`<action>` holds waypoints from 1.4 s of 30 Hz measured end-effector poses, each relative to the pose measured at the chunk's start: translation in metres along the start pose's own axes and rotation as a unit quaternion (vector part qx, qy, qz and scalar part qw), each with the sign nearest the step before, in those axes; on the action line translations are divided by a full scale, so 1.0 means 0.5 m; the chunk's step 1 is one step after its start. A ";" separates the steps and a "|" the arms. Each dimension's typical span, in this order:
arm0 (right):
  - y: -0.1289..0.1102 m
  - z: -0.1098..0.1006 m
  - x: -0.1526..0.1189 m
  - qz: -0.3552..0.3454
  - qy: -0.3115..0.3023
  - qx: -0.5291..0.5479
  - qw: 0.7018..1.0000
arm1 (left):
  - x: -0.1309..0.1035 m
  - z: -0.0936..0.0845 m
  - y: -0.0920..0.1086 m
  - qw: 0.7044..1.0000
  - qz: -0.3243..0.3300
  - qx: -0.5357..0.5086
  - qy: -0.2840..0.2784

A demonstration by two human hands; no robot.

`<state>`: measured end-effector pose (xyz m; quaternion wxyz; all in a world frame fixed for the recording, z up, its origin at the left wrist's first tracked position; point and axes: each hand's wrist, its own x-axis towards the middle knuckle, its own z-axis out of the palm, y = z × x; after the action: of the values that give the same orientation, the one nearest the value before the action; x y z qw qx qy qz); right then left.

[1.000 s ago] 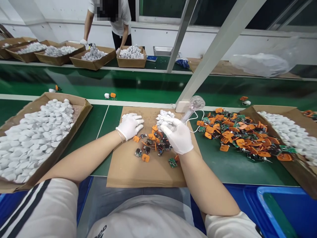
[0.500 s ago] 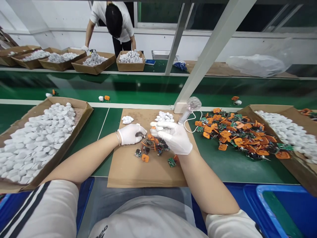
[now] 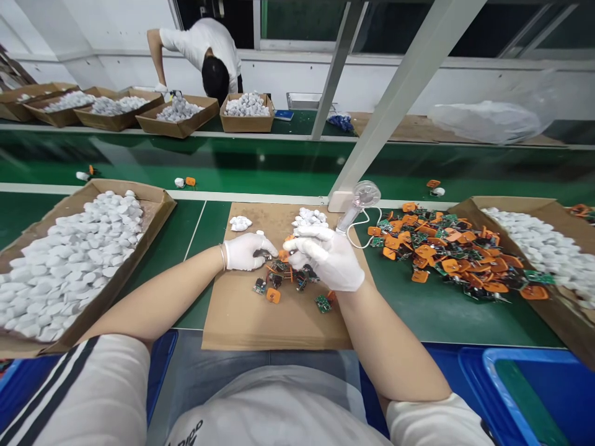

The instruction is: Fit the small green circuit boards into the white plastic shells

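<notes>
1. White walls back a green counter (image 3: 441, 325), where a cardboard sheet (image 3: 274, 325) lies before a worker in white gloves; at far left, a co-worker (image 3: 198, 46) bends over.
2. The left grip (image 3: 245, 251), its thumb and fingers pinched together, holds a dark component (image 3: 266, 254) at the fingertips, which point right.
3. Just right of that component, an orange piece (image 3: 283, 254) sits between the two hands; whether the two are joined cannot be told. The component's long axis appears to run left to right.
4. The right grip (image 3: 328, 254) faces it from the right, fingers curled and tips beside the orange piece; whether they close on anything cannot be made out. Of the two, the left is nearer the dark component, the right nearer the orange piece.
5. On the near side of both hands, loose circuit parts (image 3: 279, 279) lie on the sheet, closer to the right. On the far side, a cluster of white pieces (image 3: 309, 217) sits beyond the right hand, a smaller white heap (image 3: 240, 223) beyond the left.
</notes>
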<state>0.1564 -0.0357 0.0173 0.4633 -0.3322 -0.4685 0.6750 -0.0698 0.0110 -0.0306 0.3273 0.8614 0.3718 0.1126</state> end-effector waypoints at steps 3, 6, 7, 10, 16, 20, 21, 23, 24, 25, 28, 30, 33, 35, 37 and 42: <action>0.002 -0.003 0.000 -0.001 0.028 -0.027 0.999 | -0.001 -0.002 -0.001 0.998 -0.026 -0.044 0.023; 0.005 -0.007 0.000 -0.023 0.037 -0.037 0.998 | -0.004 -0.003 0.002 0.989 -0.022 -0.121 0.077; 0.006 -0.008 0.000 -0.030 0.032 -0.038 0.998 | -0.005 -0.003 0.004 0.983 -0.017 -0.153 0.098; 0.007 -0.006 0.000 -0.030 0.016 -0.055 0.998 | -0.008 0.003 0.016 0.954 -0.012 -0.261 0.147; -0.003 0.005 -0.003 0.015 0.030 -0.122 0.992 | 0.006 0.016 0.065 0.898 -0.013 -0.396 0.191; -0.003 0.004 -0.002 0.009 0.057 -0.122 0.991 | 0.020 0.012 0.097 0.881 0.007 -0.402 0.250; -0.003 0.003 -0.001 0.010 0.062 -0.106 0.992 | 0.021 0.013 0.101 0.878 0.013 -0.398 0.266; -0.003 0.006 -0.001 0.015 0.054 -0.059 0.997 | 0.018 0.018 0.103 0.869 0.020 -0.403 0.287; -0.004 0.008 -0.002 0.019 0.042 -0.037 0.998 | 0.014 0.023 0.101 0.864 0.022 -0.411 0.292; -0.005 0.011 -0.004 0.023 0.027 -0.018 0.999 | 0.009 0.028 0.098 0.859 0.026 -0.419 0.294; -0.005 0.018 -0.011 0.034 0.000 0.025 0.999 | -0.010 0.042 0.088 0.855 0.052 -0.423 0.296; -0.001 0.018 -0.015 0.043 -0.002 0.024 0.999 | -0.021 0.047 0.084 0.857 0.091 -0.402 0.308; 0.007 0.013 -0.018 0.059 -0.003 0.004 0.998 | -0.034 0.049 0.083 0.862 0.163 -0.337 0.341; 0.012 0.011 -0.020 0.062 0.002 0.002 0.998 | -0.040 0.051 0.082 0.868 0.193 -0.281 0.360; 0.014 0.012 -0.022 0.071 -0.004 0.008 0.997 | -0.044 0.054 0.081 0.874 0.211 -0.233 0.371; 0.014 0.020 -0.025 0.074 -0.033 0.055 0.995 | -0.048 0.065 0.078 0.877 0.230 -0.170 0.387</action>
<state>0.1495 -0.0515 0.0143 0.4133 -0.3178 -0.4200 0.7428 -0.0503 -0.0415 -0.0288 0.2634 0.7414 0.2354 0.5706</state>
